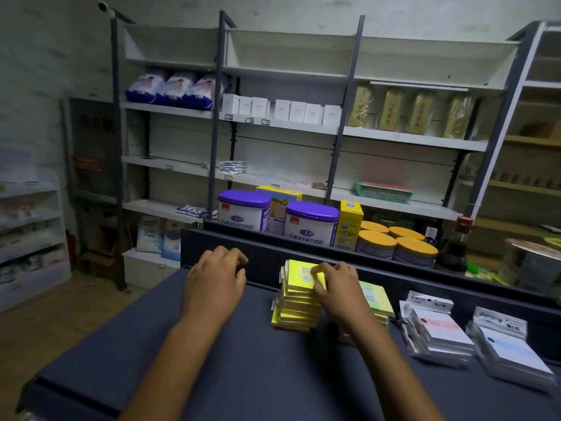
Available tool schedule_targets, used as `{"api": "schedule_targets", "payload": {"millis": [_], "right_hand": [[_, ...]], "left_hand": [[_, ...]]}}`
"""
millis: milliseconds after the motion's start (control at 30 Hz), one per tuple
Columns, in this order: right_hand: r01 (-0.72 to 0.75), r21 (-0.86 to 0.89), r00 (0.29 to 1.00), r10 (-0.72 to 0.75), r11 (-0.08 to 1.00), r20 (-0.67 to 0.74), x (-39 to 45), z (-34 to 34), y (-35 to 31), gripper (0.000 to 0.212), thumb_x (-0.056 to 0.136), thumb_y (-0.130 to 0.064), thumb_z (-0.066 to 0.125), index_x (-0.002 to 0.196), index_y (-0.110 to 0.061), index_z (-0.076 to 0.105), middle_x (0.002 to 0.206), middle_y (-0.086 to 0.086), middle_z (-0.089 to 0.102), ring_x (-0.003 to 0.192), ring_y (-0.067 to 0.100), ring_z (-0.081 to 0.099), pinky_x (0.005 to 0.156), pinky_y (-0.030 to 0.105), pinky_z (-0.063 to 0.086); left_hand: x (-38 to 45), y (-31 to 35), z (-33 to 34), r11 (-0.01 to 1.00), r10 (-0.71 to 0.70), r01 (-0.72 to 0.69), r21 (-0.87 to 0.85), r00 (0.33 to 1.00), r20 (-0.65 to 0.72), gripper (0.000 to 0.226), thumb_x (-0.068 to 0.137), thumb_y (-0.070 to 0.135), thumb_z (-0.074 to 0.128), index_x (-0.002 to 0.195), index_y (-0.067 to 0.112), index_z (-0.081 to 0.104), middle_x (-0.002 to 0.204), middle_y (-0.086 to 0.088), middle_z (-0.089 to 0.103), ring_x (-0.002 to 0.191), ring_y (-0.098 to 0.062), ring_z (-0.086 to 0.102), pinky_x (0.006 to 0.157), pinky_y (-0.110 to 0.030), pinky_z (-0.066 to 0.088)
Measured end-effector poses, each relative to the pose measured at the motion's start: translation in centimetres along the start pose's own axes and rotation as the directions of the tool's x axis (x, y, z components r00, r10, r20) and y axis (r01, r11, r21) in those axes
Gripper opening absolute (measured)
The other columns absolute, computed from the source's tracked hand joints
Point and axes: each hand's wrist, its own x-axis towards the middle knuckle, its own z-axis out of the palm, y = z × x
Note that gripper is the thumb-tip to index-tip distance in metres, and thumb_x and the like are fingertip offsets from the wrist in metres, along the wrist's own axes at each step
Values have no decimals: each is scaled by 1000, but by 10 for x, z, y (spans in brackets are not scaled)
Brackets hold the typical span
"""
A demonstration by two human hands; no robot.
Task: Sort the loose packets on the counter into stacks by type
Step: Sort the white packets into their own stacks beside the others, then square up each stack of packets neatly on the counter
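The worktop [243, 360] is covered in dark blue cloth, with a raised dark ledge along its far edge. Near the middle stands a tall yellow stack [296, 305] of packets, leaning a little, its top packet printed with numerals starting 220. The right hand [337, 288] lies on that top packet, fingers curled over its right edge and thumb on its face; whether the grip pinches it or only presses it down cannot be told. Just to the right, partly hidden by the right wrist, is a lower green stack [378, 300] marked 2209. Farther right sit 2 stacks of white hang-tab packets: the pink-label stack [437, 329] and, beside it nearer the worktop's right edge, the blue-label stack [513, 350]. Both fan out slightly.

The left hand [215, 279] hovers palm down over bare cloth, well left of the yellow stack, fingers loosely bent, its grip holding nothing.

Beyond the ledge stand 2 purple-lidded tins [277, 215], a yellow box [349, 223] and 4 orange-lidded tins [396, 243]. Behind them, shelves [303, 129] carry white boxes, wrapped bundles and a green basket [384, 192].
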Motion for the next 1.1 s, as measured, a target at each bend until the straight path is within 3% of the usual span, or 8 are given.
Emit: {"api": "schedule_targets", "payload": {"millis": [300,533,867,967,1100], "right_hand": [[116,-80,990,-122,990,-69,-10,-2,7,37,99,-37,51,135,-30,47,118,-2,47,114,16,42,93,30,42],[167,-59,971,-174,984,-163,-31,-33,31,42,94,-38,59,133,-26,47,124,-4,50,115,14,47,94,32,47],[69,-121,993,-80,990,-92,-103,-118,123,48,95,-47,56,135,-23,46,132,-5,49,126,17,43,99,35,43],[49,-130,995,-60,990,-78,-132,-145,159,46,95,-48,55,132,-22,47,127,-5,52,122,18,45,97,35,43],[18,-142,995,-31,990,-91,-164,-181,205,45,95,-48,56,131,-23,48,126,-6,52,121,15,46,97,34,44]], "left_hand": [[-6,13,10,999,30,-27,-37,997,66,19,93,35,60,111,31,61,108,12,61,101,-9,55,71,-23,41],[-14,56,2,991,88,-82,-101,994,60,17,93,36,59,109,30,61,104,11,62,98,-8,56,70,-23,43],[-54,176,-1,972,152,-139,-188,987,56,17,92,42,60,105,31,62,101,12,62,96,-10,58,70,-29,50],[-75,220,5,964,160,-139,-226,984,77,17,92,42,60,105,32,62,100,12,63,94,-10,59,72,-31,52],[-101,276,14,964,161,-144,-223,985,59,14,91,43,60,101,34,61,97,14,63,91,-8,59,77,-28,44]]}}
